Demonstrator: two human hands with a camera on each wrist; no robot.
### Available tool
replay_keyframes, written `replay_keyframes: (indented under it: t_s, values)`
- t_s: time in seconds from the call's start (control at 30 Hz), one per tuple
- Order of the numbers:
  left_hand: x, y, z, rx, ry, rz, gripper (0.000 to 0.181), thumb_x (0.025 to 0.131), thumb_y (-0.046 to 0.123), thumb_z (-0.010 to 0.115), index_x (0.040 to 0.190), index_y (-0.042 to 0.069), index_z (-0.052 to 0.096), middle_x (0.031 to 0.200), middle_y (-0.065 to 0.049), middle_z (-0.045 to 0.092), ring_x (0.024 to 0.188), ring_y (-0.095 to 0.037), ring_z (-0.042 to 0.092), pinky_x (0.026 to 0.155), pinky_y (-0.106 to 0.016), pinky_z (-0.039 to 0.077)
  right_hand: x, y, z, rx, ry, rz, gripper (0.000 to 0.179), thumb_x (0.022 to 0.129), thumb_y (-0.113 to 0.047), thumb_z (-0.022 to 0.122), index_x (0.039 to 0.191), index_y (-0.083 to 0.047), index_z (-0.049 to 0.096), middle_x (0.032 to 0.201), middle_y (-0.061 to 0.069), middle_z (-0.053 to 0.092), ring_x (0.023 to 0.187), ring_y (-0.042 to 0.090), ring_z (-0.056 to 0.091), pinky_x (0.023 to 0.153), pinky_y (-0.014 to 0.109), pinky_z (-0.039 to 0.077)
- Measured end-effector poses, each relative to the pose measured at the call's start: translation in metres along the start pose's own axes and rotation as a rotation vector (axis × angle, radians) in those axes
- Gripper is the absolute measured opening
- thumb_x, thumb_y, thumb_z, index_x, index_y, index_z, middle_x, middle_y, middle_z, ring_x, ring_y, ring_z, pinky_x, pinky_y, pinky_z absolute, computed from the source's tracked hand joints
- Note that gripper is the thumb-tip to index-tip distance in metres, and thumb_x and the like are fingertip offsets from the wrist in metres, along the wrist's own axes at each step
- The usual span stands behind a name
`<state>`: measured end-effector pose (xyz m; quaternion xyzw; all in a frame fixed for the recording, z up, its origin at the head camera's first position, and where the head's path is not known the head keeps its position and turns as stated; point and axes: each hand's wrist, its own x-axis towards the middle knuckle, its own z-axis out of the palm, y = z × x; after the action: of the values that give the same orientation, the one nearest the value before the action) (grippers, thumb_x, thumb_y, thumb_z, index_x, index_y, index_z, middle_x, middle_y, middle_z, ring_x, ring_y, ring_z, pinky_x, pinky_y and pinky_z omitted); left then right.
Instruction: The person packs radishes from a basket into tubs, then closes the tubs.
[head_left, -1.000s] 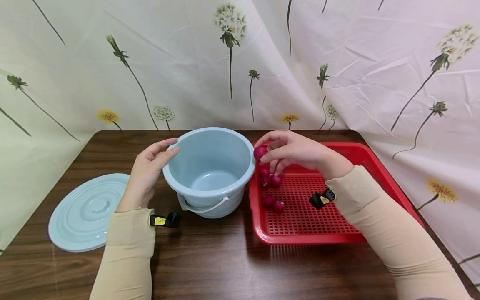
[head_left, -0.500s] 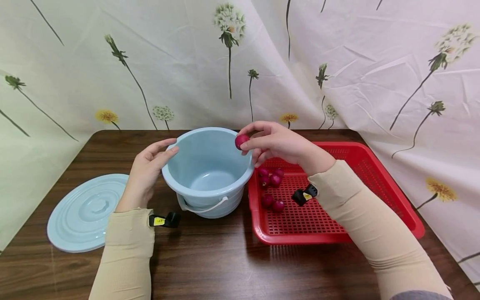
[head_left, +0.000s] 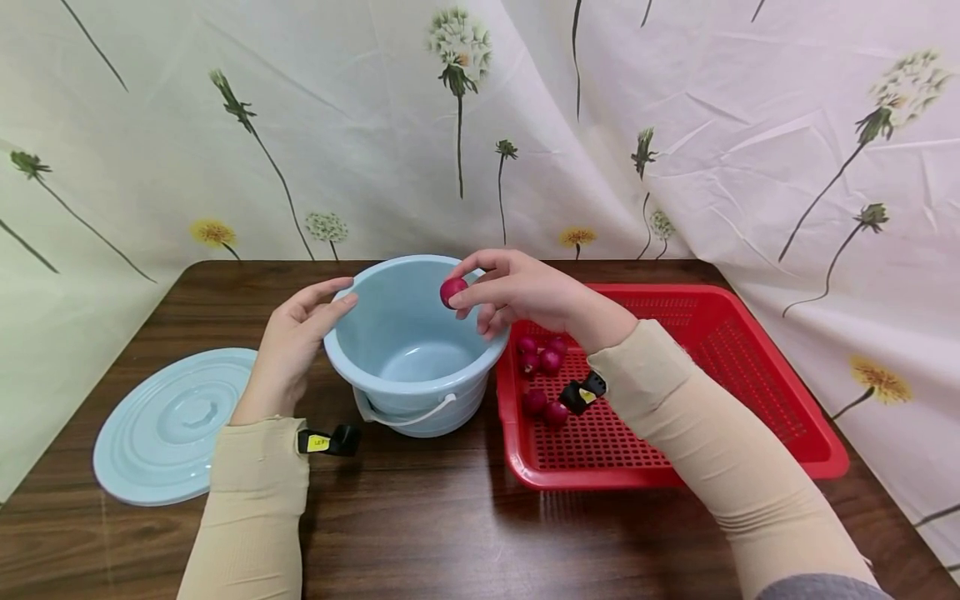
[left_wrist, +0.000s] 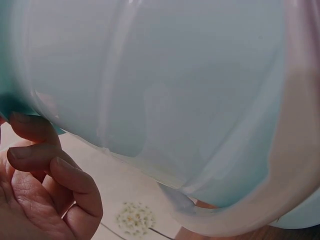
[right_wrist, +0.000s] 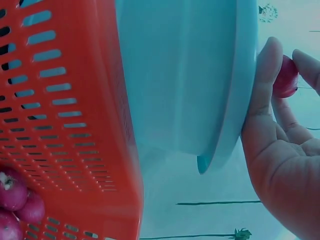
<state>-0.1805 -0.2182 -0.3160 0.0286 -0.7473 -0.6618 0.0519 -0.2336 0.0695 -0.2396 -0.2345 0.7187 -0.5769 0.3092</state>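
Over the mouth of the light blue bucket (head_left: 420,387), my right hand (head_left: 528,292) pinches a small red radish (head_left: 452,292) between thumb and fingertips. In the right wrist view the same radish (right_wrist: 286,77) shows between the fingers, beside the bucket's rim (right_wrist: 240,75). My left hand (head_left: 296,337) holds the bucket's left rim, thumb over the edge. From the left wrist, its curled fingers (left_wrist: 75,185) appear under the rim. Several more radishes (head_left: 551,361) lie at the left side of the red basket (head_left: 525,475). The visible bucket floor is bare.
A round blue lid (head_left: 180,425) lies flat on the dark wooden table (head_left: 420,525), left of the bucket. The bucket's white handle (head_left: 420,419) hangs down at the front. The basket stands close to the bucket's right side. A flowered cloth (head_left: 375,125) hangs behind.
My right hand has carried the radish leftward from above the basket's left edge to over the bucket's opening. The left hand and the bucket stay in place.
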Motion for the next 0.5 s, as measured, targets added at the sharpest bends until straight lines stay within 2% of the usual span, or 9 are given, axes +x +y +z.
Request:
replay_keyframes:
  t_s: [0.5]
  values:
    - [0.0006,-0.0007,-0.0003,-0.002,-0.001,0.004,0.052,0.092,0.038,0.071,0.136,0.012,0.058,0.088,0.013,0.073,0.073,-0.004,0.066,0.065,-0.018,0.052,0.0092,0.0030,0.0101,-0.028,0.047,0.049,0.025,0.093,-0.013,0.066,0.117,-0.005,0.059,0.090,0.011,0.068,0.060,0.017,0.062,0.071,0.037,0.061]
